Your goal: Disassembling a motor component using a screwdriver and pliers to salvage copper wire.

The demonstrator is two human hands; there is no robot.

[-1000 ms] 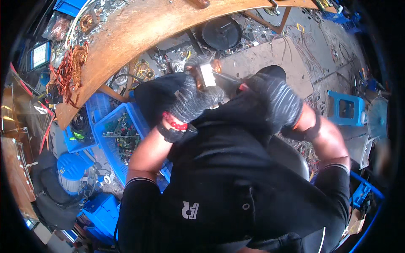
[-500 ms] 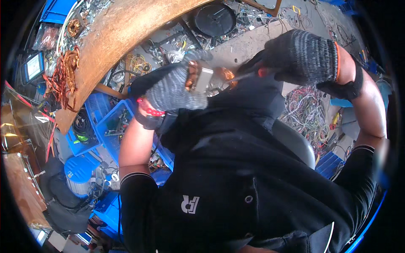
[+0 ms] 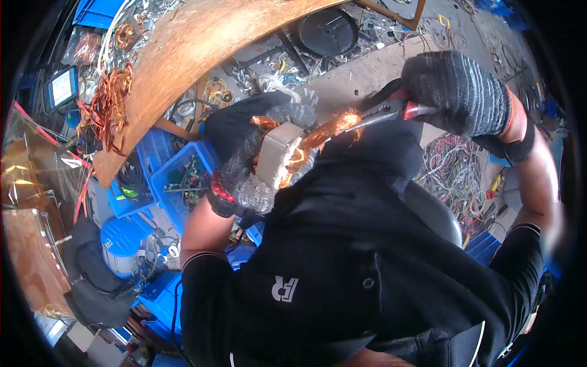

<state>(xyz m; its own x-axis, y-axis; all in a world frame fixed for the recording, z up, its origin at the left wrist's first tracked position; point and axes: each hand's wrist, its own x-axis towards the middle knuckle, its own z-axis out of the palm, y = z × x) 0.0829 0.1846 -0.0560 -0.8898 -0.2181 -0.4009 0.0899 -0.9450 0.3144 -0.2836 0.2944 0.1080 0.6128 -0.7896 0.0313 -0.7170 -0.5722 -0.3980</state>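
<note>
In my left hand, gloved in grey knit, sits a transformer: a pale metal block with copper windings showing at both ends. The fingers wrap round its sides above my lap. A frayed bundle of copper wire sticks out from the block toward the right. At that bundle's outer end are the jaws of red-handled pliers; whether they are closed on the strands is hard to make out. My right hand, in a matching glove, is closed round the pliers' handles.
A curved wooden tabletop runs across the far left, with copper strips on it. Blue crates stand beneath its edge. Tangled wires lie to the right, and a round black disc sits among scraps at the back.
My left hand has turned the transformer and brought it lower. The copper bundle now stretches out longer toward the pliers. My right hand has shifted slightly right, and the pliers show more clearly.
</note>
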